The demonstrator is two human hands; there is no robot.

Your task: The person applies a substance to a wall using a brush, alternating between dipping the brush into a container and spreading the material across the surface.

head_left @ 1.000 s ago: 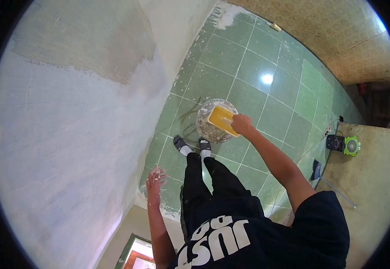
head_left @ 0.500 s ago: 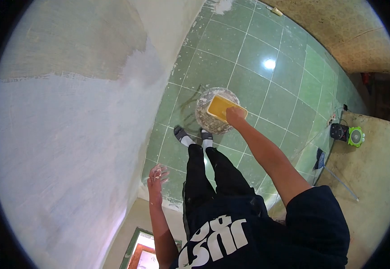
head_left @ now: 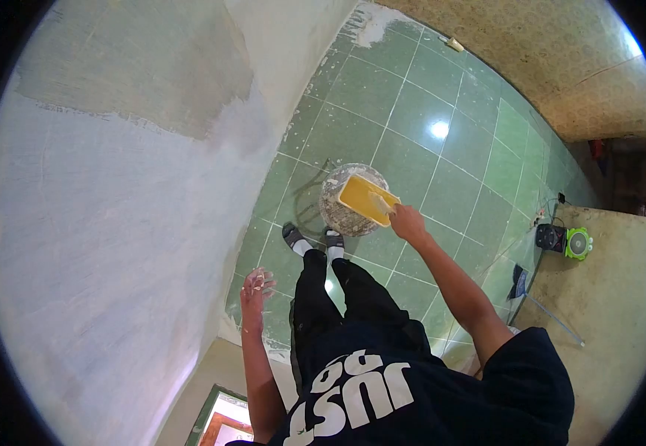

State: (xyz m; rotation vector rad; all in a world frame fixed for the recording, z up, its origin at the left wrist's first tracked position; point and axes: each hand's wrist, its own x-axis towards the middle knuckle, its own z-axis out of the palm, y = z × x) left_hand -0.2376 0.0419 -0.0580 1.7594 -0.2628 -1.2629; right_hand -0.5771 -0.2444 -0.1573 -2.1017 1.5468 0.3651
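My right hand [head_left: 408,223] is closed round a putty knife [head_left: 379,202], its pale, coated blade over the inside of a yellow rectangular tray [head_left: 354,192]. The tray rests on a round, plaster-spattered stool [head_left: 336,210] in front of my feet. My left hand [head_left: 254,288] hangs low near the wall, its fingers loosely bent and apart, smeared with white paste and holding nothing that I can see. Beside it rises the wall [head_left: 115,245], coated whitish in its lower part, with a bare greyish patch [head_left: 144,67] farther along.
Green floor tiles [head_left: 412,156] carry white splashes along the wall's foot. At the right are a black box-shaped device [head_left: 550,237], a green round fan-like device [head_left: 578,243], and a blue-headed long-handled tool [head_left: 518,282]. A small pale object [head_left: 454,44] lies at the far floor edge.
My right hand has drawn back from inside the tray to its near right edge, and the putty knife now shows. My left hand stays beside the wall; the view has shifted slightly.
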